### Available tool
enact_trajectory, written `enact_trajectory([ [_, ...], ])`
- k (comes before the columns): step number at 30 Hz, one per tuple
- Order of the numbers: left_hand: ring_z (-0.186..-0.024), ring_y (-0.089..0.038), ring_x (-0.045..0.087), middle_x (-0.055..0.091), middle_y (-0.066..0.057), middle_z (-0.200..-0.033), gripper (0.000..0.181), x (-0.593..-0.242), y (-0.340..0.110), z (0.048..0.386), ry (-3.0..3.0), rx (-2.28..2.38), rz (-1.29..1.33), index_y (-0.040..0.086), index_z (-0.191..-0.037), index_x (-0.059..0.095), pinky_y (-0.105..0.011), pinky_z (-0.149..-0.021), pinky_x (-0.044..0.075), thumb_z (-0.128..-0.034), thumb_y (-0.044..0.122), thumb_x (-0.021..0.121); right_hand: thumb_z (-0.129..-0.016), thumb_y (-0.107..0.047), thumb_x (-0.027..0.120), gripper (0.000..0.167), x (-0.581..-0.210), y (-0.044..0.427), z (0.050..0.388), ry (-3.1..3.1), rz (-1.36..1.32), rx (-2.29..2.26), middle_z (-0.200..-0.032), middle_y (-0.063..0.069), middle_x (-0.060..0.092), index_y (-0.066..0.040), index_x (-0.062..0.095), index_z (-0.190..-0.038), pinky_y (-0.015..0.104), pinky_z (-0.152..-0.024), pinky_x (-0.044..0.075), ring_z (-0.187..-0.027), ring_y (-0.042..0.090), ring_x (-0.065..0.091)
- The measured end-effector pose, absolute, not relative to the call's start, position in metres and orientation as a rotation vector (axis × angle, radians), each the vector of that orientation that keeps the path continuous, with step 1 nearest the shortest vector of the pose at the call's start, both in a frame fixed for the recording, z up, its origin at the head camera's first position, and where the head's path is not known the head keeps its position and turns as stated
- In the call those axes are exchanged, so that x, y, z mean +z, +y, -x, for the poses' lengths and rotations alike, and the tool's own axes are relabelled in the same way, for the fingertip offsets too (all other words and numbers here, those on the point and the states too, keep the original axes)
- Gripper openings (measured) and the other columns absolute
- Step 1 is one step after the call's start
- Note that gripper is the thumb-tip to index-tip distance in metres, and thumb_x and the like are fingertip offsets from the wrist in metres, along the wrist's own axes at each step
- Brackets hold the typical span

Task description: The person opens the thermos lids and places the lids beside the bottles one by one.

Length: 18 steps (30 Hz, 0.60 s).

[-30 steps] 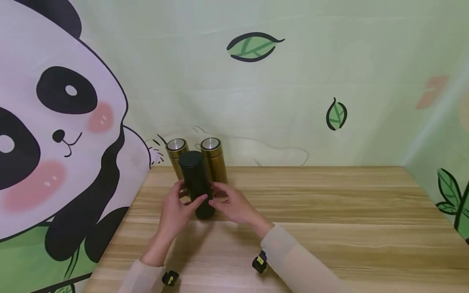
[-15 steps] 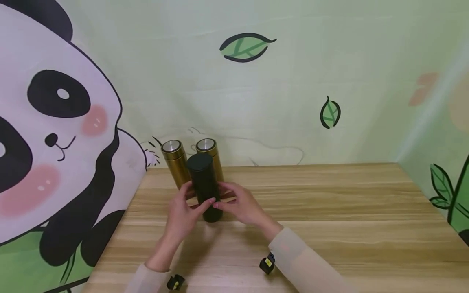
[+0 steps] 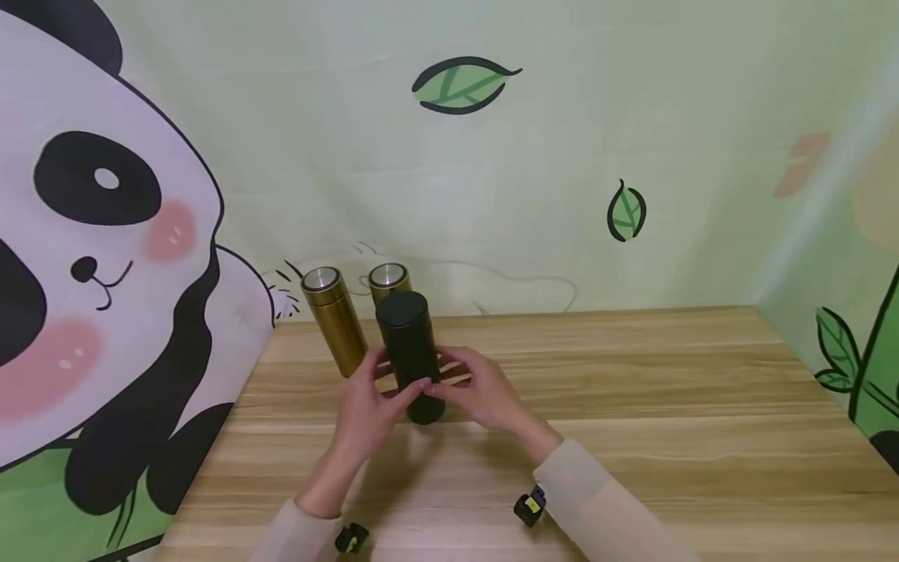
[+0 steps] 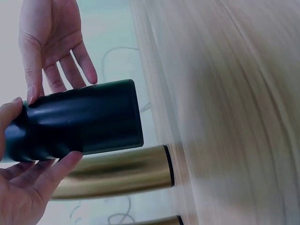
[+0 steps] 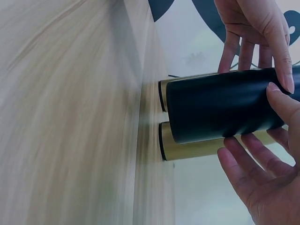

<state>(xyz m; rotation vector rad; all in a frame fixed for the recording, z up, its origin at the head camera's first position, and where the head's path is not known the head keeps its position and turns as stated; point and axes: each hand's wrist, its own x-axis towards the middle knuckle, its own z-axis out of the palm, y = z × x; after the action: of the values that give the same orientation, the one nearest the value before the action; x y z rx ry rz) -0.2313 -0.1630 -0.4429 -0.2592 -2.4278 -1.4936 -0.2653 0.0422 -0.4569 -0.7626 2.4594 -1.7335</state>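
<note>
Both hands grip a black thermos bottle (image 3: 413, 351) from its two sides, low on its body. My left hand (image 3: 367, 406) has its thumb across the front, near the thumb of my right hand (image 3: 485, 390). In the head view the bottle leans slightly, its flat black top toward the upper left. The wrist views show its base raised off the tabletop. Behind it stand two gold thermos bottles with silver-topped lids. The left gold bottle (image 3: 334, 324) is mostly visible; the right gold bottle (image 3: 389, 279) is largely hidden by the black one.
The wood-grain tabletop (image 3: 632, 390) extends to the right of the hands. A pale green printed backdrop (image 3: 337, 156) with a panda (image 3: 112, 234) and leaves rises at the back and left. Small black devices hang by both wrists.
Both hands have carried the black bottle to the right, from in front of the gap between the gold bottles to in front of the right one. The head view has turned slightly right.
</note>
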Motion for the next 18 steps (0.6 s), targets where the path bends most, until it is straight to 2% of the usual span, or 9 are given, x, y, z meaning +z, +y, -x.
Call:
enact_trajectory([
  [11,-0.116,-0.033,0.068,0.068,-0.016,-0.128,0.067,-0.445,-0.136,0.234,-2.424,-1.515,0.308,0.010,-0.137,0.055,-0.036,-0.080,0.063,-0.0830,0.028,0.089,-0.091,-0.019,0.081,0.059,-0.458,0.068,0.260,2.479,0.723,-1.793,-0.129,0.016,0.069,-0.010,0.059,-0.145,0.047,-0.092,0.060,-0.112,0.035,0.071],
  [18,-0.121,-0.035,0.066,0.065,-0.016,-0.134,0.067,-0.449,-0.120,0.237,-2.408,-1.583,0.364,0.010,-0.140,0.054,-0.041,-0.081,0.063,-0.0845,0.025,0.088,-0.090,-0.015,0.082,0.057,-0.461,0.085,0.258,2.452,0.692,-1.846,-0.128,0.018,0.068,-0.010,0.061,-0.143,0.044,-0.093,0.060,-0.113,0.038,0.070],
])
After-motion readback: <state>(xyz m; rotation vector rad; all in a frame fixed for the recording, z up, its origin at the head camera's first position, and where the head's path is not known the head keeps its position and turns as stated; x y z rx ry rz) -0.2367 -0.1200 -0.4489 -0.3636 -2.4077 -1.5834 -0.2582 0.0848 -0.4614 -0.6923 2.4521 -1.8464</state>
